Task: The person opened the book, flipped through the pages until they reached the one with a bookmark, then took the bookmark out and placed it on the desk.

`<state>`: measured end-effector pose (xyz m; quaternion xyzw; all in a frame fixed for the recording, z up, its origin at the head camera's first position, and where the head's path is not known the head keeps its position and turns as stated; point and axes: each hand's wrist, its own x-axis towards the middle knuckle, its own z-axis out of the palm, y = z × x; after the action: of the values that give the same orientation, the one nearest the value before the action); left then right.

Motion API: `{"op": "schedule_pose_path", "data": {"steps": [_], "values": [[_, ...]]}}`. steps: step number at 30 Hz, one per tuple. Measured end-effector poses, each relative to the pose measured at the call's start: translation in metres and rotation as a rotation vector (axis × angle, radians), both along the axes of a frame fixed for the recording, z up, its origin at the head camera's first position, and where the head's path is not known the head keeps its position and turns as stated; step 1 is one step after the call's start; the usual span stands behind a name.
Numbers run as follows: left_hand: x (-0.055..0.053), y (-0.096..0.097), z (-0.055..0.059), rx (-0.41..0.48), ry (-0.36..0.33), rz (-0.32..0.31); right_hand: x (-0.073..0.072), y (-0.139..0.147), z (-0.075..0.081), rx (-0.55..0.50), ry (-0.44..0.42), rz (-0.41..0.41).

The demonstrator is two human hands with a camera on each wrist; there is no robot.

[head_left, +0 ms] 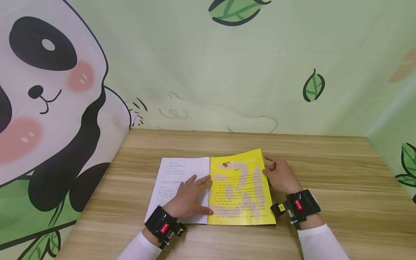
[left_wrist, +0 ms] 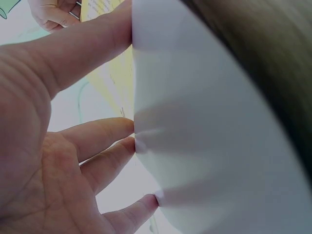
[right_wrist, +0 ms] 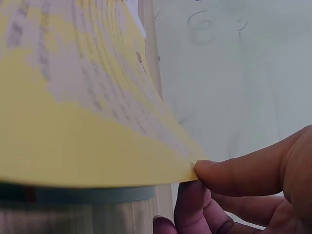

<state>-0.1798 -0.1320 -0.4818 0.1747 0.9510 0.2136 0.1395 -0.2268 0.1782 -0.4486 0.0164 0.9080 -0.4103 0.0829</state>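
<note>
An open book lies on the wooden table, with a white printed page (head_left: 164,171) on the left and a yellow page (head_left: 238,187) headed "Foreword" on the right. My left hand (head_left: 190,198) rests with spread fingers on the white page, its fingertips by the centre fold. In the left wrist view the fingertips (left_wrist: 127,126) touch the white paper. My right hand (head_left: 282,177) pinches the outer edge of the yellow page (right_wrist: 87,146) between thumb and index finger. That edge is lifted and the sheet curves upward, as the right wrist view shows.
The wooden table (head_left: 341,180) extends around the book on all sides. Behind it hangs a light green backdrop (head_left: 195,72) printed with leaves and a large panda (head_left: 55,90). Both wrists wear black straps with small cameras.
</note>
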Motion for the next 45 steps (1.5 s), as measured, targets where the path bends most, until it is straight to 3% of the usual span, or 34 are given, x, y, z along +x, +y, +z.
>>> {"op": "schedule_pose_path", "data": {"steps": [30,45], "values": [[-0.0014,0.0000,0.0009,0.001,-0.014,-0.008,0.0030,-0.0019,0.0002,-0.044,0.048,-0.009],[-0.0005,-0.0013,0.0001,0.006,-0.011,-0.008,0.0021,-0.0010,0.0021,0.030,0.019,-0.009]]}}
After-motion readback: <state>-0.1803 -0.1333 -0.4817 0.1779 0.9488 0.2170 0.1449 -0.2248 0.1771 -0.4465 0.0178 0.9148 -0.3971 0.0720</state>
